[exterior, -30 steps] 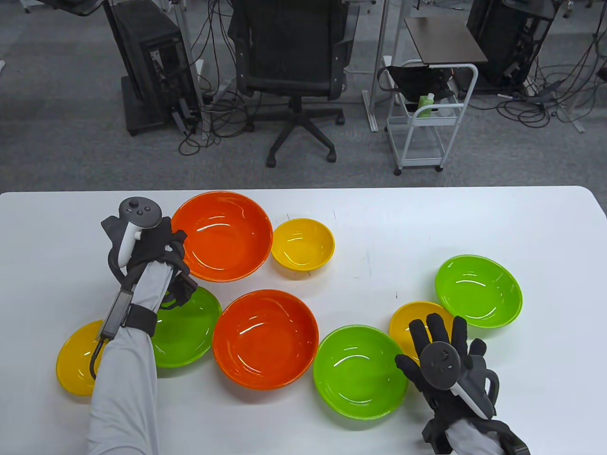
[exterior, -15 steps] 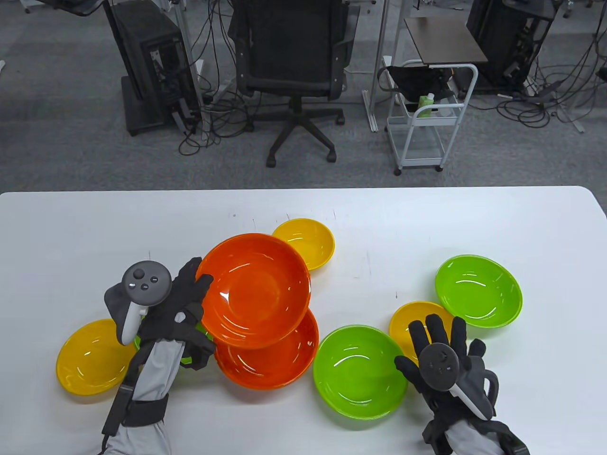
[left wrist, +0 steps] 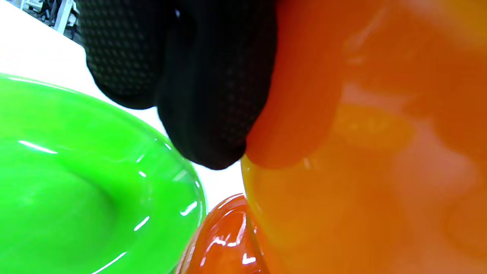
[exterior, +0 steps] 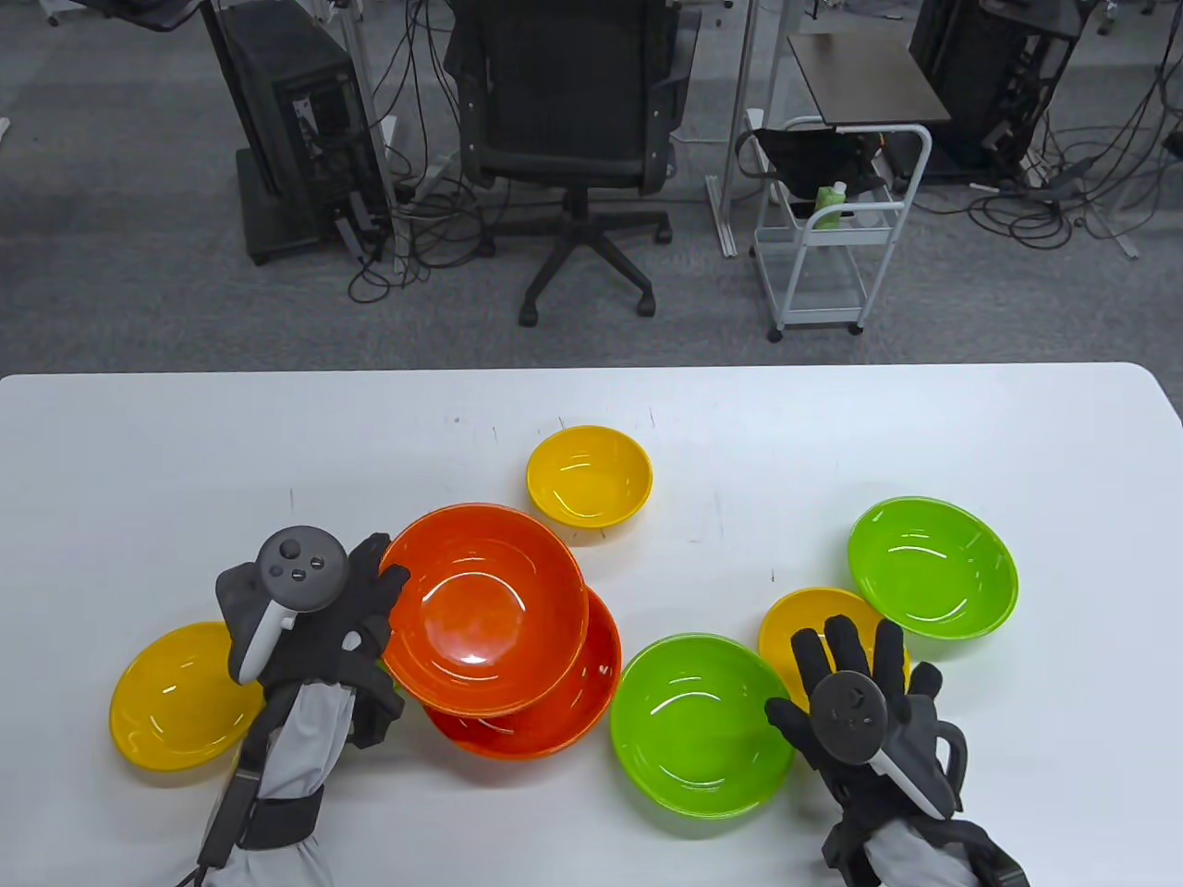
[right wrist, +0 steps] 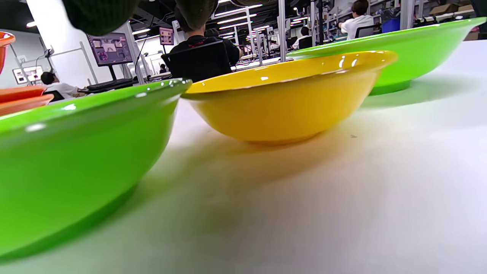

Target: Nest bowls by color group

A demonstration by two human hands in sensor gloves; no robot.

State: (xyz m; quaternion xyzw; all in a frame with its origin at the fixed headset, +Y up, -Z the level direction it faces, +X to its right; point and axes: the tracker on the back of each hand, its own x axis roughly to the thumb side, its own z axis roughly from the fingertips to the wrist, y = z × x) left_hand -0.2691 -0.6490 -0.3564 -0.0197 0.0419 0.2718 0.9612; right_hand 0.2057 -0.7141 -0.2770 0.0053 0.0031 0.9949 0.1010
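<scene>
My left hand [exterior: 370,591] grips the left rim of an orange bowl [exterior: 481,610] and holds it tilted over a second orange bowl [exterior: 573,711] on the table, partly overlapping it. In the left wrist view a gloved finger [left wrist: 205,106] presses the held orange bowl [left wrist: 361,152], with the lower orange bowl [left wrist: 224,243] and a green bowl [left wrist: 76,190] beneath. My right hand [exterior: 855,684] lies flat and spread between a green bowl [exterior: 698,725] and a yellow bowl [exterior: 799,624], holding nothing.
A yellow bowl [exterior: 590,476] sits behind the orange pair, another yellow bowl [exterior: 176,698] at the left, a green bowl [exterior: 933,568] at the right. The right wrist view shows the green bowl [right wrist: 76,152], yellow bowl [right wrist: 285,99] and far green bowl [right wrist: 399,53].
My left hand lifted the far orange bowl, carried it toward me and lowered it onto the near orange bowl. The right hand barely moved.
</scene>
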